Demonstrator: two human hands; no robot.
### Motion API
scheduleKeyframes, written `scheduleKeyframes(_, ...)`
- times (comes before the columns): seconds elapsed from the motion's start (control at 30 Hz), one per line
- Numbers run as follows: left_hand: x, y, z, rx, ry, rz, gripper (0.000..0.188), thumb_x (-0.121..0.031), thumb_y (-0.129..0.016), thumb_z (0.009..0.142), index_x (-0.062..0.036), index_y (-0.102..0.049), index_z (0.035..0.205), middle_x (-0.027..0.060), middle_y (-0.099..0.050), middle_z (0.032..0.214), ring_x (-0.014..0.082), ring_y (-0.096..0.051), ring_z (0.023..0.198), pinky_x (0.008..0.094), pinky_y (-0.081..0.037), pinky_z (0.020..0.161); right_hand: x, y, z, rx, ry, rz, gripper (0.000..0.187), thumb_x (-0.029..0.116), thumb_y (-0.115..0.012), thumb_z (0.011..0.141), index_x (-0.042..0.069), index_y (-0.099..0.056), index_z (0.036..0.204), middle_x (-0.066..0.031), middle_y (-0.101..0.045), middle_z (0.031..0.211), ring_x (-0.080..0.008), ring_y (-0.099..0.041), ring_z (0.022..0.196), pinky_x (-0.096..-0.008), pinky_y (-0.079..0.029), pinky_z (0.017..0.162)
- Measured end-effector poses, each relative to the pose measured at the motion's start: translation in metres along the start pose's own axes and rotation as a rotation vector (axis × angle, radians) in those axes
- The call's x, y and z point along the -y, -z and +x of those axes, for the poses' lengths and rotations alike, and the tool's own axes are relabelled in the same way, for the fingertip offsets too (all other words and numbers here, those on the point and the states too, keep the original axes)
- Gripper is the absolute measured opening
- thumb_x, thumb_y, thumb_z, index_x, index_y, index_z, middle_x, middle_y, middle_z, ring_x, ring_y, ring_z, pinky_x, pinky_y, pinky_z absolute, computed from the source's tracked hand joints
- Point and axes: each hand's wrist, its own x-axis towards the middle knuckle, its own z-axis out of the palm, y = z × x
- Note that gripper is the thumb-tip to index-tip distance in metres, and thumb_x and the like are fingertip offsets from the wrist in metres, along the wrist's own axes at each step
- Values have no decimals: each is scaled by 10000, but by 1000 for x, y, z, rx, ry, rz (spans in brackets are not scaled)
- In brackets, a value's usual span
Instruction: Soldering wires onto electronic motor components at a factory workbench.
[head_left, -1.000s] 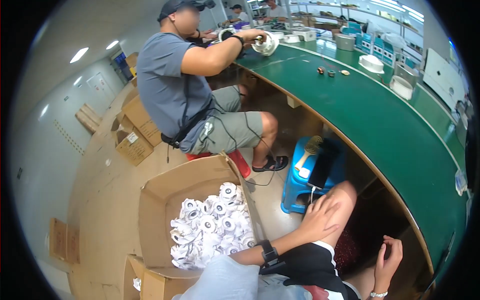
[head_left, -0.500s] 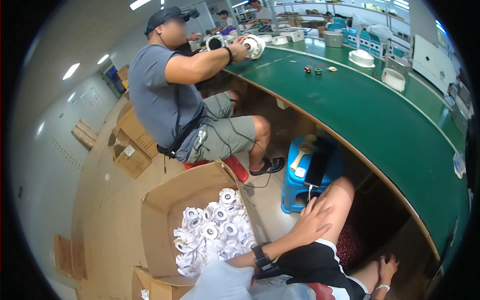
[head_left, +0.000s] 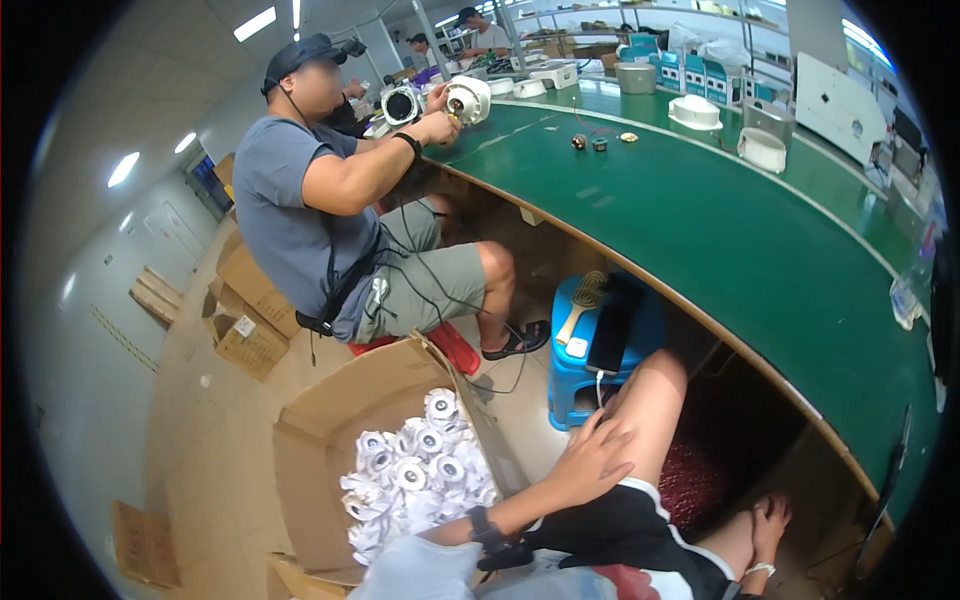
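Observation:
My left hand [head_left: 592, 462] lies on my bare left thigh, fingers spread and holding nothing; a dark watch [head_left: 487, 528] is on that wrist. Over my right knee rests my right hand [head_left: 770, 522], its fingers laid on the skin and nothing seen in them. A pale bracelet [head_left: 762, 568] circles the right wrist. Just beyond my left hand stands a blue plastic stool [head_left: 572, 385], bearing a black phone [head_left: 610, 340] with a white cable plugged in, and a tan paddle-shaped object with an openwork head [head_left: 582, 305].
A cardboard box [head_left: 315, 430] of white-wrapped round parts [head_left: 410, 475] stands at my left. The green worktable [head_left: 690, 230] curves along my right, with small coils [head_left: 600, 145] and white housings [head_left: 694, 112] on it. A seated co-worker [head_left: 300, 200] handles a white round housing [head_left: 470, 100].
The whole scene has shifted slightly left in the picture. The co-worker has turned the white housing and brought one hand below its opening. My hands stay resting on my legs.

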Motion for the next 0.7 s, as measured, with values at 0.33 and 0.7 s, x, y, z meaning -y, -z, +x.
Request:
scheduleKeyframes(0.33, -66, 105, 46, 312, -125, -1873, 734, -520, -235, 838, 7, -42, 1312, 56, 113, 1389, 232, 55, 1284, 442, -60, 1019, 6, -4, 11, -5, 93, 0, 363, 253, -573, 704, 115, -525, 1037, -108, -418, 1197, -332, -312, 1136, -388, -277, 950)
scheduleKeyframes(0.7, -88, 96, 49, 480, -276, -1876, 764, -547, -212, 830, 21, -30, 1307, 67, 115, 1388, 285, 143, 1264, 515, -20, 992, 3, -6, 10, -35, 60, -23, 364, 271, -547, 710, 133, -520, 1046, -89, -411, 1206, -327, -316, 1127, -398, -289, 937)
